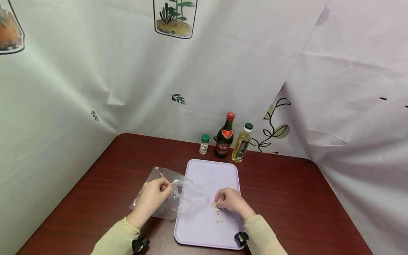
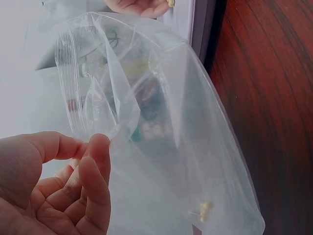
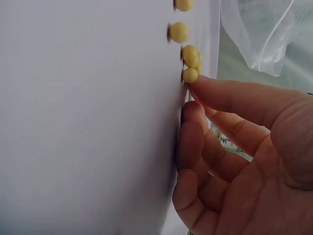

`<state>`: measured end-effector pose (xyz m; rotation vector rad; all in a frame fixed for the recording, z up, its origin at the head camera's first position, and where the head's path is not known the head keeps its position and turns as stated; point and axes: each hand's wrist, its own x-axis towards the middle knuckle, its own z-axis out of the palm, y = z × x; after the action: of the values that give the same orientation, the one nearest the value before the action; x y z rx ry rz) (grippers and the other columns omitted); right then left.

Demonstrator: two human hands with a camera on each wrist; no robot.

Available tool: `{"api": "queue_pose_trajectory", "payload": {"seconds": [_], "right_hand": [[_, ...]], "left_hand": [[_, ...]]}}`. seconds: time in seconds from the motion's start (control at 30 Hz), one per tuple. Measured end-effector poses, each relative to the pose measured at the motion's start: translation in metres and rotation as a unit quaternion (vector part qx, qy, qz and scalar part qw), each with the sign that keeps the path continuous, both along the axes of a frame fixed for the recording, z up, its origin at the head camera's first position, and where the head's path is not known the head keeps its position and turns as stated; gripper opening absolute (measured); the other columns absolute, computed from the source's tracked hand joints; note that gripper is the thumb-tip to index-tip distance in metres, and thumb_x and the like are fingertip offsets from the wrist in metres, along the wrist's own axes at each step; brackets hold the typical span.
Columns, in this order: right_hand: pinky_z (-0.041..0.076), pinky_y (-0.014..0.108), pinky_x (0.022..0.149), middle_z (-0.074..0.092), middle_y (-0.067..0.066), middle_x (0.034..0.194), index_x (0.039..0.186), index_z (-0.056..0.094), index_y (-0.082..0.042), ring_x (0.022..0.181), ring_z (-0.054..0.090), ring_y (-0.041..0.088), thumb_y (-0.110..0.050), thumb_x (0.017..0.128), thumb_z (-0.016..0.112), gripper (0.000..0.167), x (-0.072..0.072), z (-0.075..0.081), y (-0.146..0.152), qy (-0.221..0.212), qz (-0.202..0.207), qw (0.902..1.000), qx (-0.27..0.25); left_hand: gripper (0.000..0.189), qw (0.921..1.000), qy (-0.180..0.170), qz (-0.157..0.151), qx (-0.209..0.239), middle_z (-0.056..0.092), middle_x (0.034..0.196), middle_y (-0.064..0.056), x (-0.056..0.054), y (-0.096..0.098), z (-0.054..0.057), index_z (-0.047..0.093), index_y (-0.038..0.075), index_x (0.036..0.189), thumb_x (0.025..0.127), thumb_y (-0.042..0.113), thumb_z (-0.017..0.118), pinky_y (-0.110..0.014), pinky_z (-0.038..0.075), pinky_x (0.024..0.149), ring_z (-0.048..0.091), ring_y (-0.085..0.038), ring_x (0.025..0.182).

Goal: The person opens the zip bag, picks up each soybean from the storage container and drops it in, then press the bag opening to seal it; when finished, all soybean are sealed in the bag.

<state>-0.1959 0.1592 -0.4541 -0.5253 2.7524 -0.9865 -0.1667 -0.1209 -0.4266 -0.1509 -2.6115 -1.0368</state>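
My left hand (image 1: 153, 194) pinches the rim of a clear zip-lock bag (image 1: 170, 208) between thumb and index finger. The bag slants over the tray's left edge, its mouth toward the right. In the left wrist view, a few yellow soybeans (image 2: 206, 211) lie low inside it. On the pale lilac tray (image 1: 197, 232), my right hand (image 1: 232, 200) has its fingers curled at a small cluster of soybeans (image 1: 218, 213). The right wrist view has the thumb and index tips at one soybean (image 3: 190, 75); how firmly they grip it is partly hidden.
Behind the tray stand a green-capped seasoning jar (image 1: 204, 144), a dark red-capped bottle (image 1: 224, 138) and a yellow oil bottle (image 1: 242, 143). The dark red wooden table (image 1: 287, 198) extends on both sides. A patterned white curtain (image 1: 134, 71) hangs around its back and sides.
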Motion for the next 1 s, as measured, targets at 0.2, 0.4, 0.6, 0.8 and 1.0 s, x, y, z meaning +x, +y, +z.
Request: {"api": "queue_pose_trajectory", "payload": {"seconds": [0.2,0.4,0.6,0.8,1.0], "right_hand": [[0.035,0.022,0.049,0.046,-0.007,0.056,0.072,0.063,-0.008,0.052,0.043,0.007,-0.002,0.070,0.072,0.011,0.001,0.000,-0.001,0.002,-0.010,0.9999,0.005],[0.036,0.023,0.047,0.047,-0.006,0.058,0.075,0.063,-0.010,0.051,0.044,0.007,-0.006,0.077,0.069,0.008,0.002,0.007,0.001,0.016,-0.034,0.9993,-0.005],[0.038,0.023,0.050,0.051,-0.004,0.063,0.080,0.064,-0.011,0.054,0.046,0.008,-0.009,0.080,0.070,0.006,0.000,0.012,0.001,0.046,-0.042,0.9971,-0.044],[0.038,0.022,0.050,0.053,-0.003,0.064,0.081,0.066,-0.009,0.053,0.045,0.006,-0.011,0.080,0.070,0.005,0.001,0.015,-0.004,0.054,-0.025,0.9948,-0.083],[0.038,0.021,0.051,0.055,-0.003,0.065,0.084,0.067,-0.010,0.054,0.046,0.003,-0.013,0.081,0.071,0.006,0.001,0.014,-0.008,0.058,-0.010,0.9941,-0.091]], "left_hand": [[0.026,1.0000,-0.005,0.000,0.000,0.045,0.049,0.012,0.001,0.000,0.000,0.055,0.020,0.061,0.083,0.017,0.069,-0.022,0.031,0.046,0.038,-0.005,0.046],[0.026,1.0000,0.001,0.001,0.001,0.045,0.049,0.012,0.000,-0.001,-0.001,0.055,0.020,0.061,0.083,0.017,0.069,-0.022,0.031,0.046,0.038,-0.005,0.046],[0.025,0.9999,0.010,0.001,-0.001,0.045,0.049,0.013,-0.002,-0.001,-0.003,0.055,0.020,0.061,0.082,0.016,0.069,-0.022,0.031,0.046,0.038,-0.004,0.046],[0.026,0.9998,0.017,0.002,-0.001,0.044,0.049,0.013,-0.001,0.000,-0.002,0.054,0.020,0.060,0.081,0.016,0.069,-0.021,0.031,0.047,0.038,-0.004,0.046],[0.026,0.9997,0.025,0.000,-0.002,0.044,0.049,0.014,0.000,0.002,-0.002,0.054,0.020,0.060,0.081,0.016,0.070,-0.021,0.031,0.047,0.037,-0.002,0.046]]}}
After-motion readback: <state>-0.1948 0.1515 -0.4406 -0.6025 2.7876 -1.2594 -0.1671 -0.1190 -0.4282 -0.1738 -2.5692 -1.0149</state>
